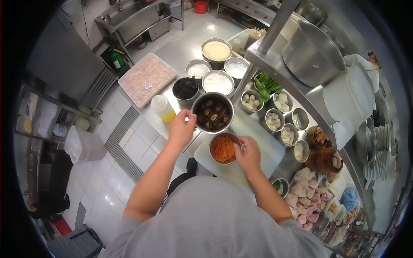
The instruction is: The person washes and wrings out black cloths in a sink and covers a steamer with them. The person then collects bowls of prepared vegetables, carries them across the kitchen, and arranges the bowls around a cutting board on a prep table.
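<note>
My left hand point(183, 125) pinches the left rim of a round metal bowl point(230, 121) holding dark sliced mushrooms point(212, 115) in brown liquid. Just below it, my right hand point(248, 153) grips the right side of a smaller metal bowl point(211, 158) of shredded carrot point(224, 148). The two bowls sit close together, the carrot bowl over a pale cutting board point(262, 144). Beside my left hand stands a squeeze bottle point(162, 107) with yellow liquid. A bowl of black fungus-like strips point(186, 87) is behind it.
Several bowls of white powder point(218, 81) and a tub of pale pink meat point(148, 77) stand at the back. To the right are leafy greens point(269, 86), small bowls, raw meat pieces point(306, 198) and an overhead steel shelf point(297, 92) with a large pot point(314, 53).
</note>
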Available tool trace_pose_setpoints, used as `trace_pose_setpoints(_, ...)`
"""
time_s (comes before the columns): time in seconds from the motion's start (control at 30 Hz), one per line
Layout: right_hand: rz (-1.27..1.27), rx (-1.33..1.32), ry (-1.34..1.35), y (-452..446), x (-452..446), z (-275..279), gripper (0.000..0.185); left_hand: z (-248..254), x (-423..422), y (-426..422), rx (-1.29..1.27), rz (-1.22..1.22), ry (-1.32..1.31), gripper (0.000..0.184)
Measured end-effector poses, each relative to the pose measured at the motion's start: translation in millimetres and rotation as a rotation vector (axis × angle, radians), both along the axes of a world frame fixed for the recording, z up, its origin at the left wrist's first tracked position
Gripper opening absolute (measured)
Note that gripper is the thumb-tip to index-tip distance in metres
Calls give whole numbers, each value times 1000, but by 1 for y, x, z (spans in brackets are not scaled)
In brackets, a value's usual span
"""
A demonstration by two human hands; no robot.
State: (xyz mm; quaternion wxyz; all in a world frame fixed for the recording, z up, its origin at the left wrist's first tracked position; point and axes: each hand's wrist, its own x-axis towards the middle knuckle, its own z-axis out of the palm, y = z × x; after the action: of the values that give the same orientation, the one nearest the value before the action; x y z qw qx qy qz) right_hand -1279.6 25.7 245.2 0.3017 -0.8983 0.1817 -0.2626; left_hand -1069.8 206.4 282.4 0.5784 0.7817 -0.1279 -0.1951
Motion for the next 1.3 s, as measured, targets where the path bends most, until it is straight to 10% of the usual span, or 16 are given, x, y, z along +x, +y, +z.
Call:
trace_pose_setpoints(0.23,15,533,379,37,18,19,63,-60,5,4,29,74,-100,21)
trace_pose_setpoints(0.5,152,-400,318,32,52,0,51,-109,-8,24,180,40,-22,26)
trace_pose_setpoints(0.7,148,-329,314,29,48,17,43,-119,-20,21,170,19,-106,25)
trace_pose_setpoints(0.87,-83,382,341,54,38,3,37,-106,-35,22,183,1,-72,26)
trace_pose_setpoints(1.07,-157,206,679,43,51,7,41,-101,-40,38,182,-178,85,29)
trace_pose_setpoints(1.3,-287,277,373,60,26,-25,42,-97,-42,60,249,-411,-5,31)
